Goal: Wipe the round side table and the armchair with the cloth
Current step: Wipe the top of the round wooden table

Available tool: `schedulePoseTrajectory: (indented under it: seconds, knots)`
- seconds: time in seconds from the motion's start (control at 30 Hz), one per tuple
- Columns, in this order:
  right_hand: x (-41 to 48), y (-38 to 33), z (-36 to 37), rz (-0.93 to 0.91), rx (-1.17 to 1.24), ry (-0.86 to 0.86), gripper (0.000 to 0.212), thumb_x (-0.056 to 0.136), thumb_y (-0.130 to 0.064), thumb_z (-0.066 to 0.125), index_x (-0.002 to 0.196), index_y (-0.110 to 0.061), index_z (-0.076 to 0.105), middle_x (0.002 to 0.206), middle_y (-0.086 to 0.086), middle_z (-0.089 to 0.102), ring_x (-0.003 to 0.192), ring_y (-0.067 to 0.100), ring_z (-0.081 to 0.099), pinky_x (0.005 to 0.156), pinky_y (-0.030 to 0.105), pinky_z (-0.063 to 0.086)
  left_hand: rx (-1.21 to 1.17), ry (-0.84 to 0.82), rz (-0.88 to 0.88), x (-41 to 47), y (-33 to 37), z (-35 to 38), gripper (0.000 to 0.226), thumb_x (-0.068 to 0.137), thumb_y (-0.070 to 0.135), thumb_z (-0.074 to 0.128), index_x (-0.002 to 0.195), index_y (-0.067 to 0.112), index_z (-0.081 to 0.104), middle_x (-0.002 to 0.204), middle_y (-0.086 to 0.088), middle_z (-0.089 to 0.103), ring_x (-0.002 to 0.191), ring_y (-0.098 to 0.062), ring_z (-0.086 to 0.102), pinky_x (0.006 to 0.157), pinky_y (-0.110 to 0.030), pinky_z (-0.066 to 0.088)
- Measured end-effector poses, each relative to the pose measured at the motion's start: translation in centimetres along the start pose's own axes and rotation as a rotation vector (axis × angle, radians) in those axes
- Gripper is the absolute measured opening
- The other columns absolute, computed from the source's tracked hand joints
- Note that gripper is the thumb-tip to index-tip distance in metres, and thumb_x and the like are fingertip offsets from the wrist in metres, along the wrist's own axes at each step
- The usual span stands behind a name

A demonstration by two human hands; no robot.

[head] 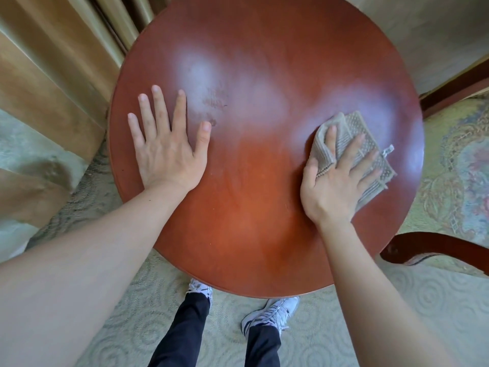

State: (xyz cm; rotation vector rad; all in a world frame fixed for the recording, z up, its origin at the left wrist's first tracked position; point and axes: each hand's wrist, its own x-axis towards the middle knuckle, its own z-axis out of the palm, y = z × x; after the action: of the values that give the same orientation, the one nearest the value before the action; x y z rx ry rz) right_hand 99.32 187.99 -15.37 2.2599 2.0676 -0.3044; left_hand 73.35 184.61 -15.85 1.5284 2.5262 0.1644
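Note:
The round side table (251,234) has a glossy red-brown wooden top and fills the middle of the view. My left hand (166,149) lies flat on its left part, fingers spread, holding nothing. My right hand (336,181) presses a folded grey-beige cloth (370,144) onto the right part of the top, thumb tucked under a fold and fingers spread over it. The armchair (455,168) stands at the right, with a patterned floral seat and a dark red wooden arm (434,247) curving below the table's edge.
Beige curtains (53,75) hang at the left behind the table. A pale patterned carpet (397,300) covers the floor. My legs in dark trousers and white sneakers (270,313) stand right at the table's near edge.

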Motion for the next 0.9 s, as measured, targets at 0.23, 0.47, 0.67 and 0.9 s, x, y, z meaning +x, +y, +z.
schedulePoseTrajectory:
  seconds: [0.23, 0.47, 0.67, 0.9]
  knots:
    - [-8.3, -4.7, 2.0, -0.111, 0.028, -0.052, 0.071, 0.093, -0.048, 0.032, 0.16, -0.035, 0.013, 0.169, 0.017, 0.004, 0.149, 0.053, -0.007, 0.115, 0.073, 0.001, 0.014, -0.005, 0.01, 0.1, 0.0, 0.0, 0.078, 0.096, 0.064, -0.007, 0.161, 0.024, 0.009, 0.169, -0.015, 0.001, 0.155, -0.033, -0.002, 0.124, -0.055, 0.001]
    - [-8.5, -8.3, 2.6, -0.213, 0.04, -0.044, 0.074, 0.093, -0.049, 0.034, 0.161, -0.031, 0.012, 0.168, 0.018, 0.003, 0.149, 0.054, -0.006, 0.114, 0.076, 0.003, 0.024, -0.005, 0.01, 0.0, 0.2, 0.2, 0.064, 0.103, 0.048, 0.003, 0.162, 0.022, 0.006, 0.169, -0.016, -0.002, 0.155, -0.032, -0.006, 0.124, -0.055, -0.001]
    - [-2.6, -11.8, 1.8, -0.309, 0.042, -0.011, 0.071, 0.091, -0.049, 0.032, 0.159, -0.034, 0.019, 0.168, 0.017, 0.009, 0.149, 0.054, 0.0, 0.115, 0.074, 0.0, 0.029, 0.007, 0.017, 0.0, -0.1, 0.5, 0.06, 0.103, 0.039, 0.008, 0.161, 0.024, 0.006, 0.169, -0.015, -0.002, 0.155, -0.032, -0.005, 0.124, -0.055, -0.001]
    - [6.8, -16.0, -0.2, -0.258, 0.056, -0.033, 0.071, 0.089, -0.053, 0.013, 0.159, -0.04, 0.007, 0.17, 0.012, -0.001, 0.151, 0.049, -0.009, 0.116, 0.069, -0.01, 0.027, 0.001, 0.02, 0.0, -0.2, 0.4, 0.067, 0.095, 0.03, 0.014, 0.161, 0.029, 0.007, 0.169, -0.014, -0.001, 0.155, -0.031, -0.005, 0.124, -0.054, -0.001]
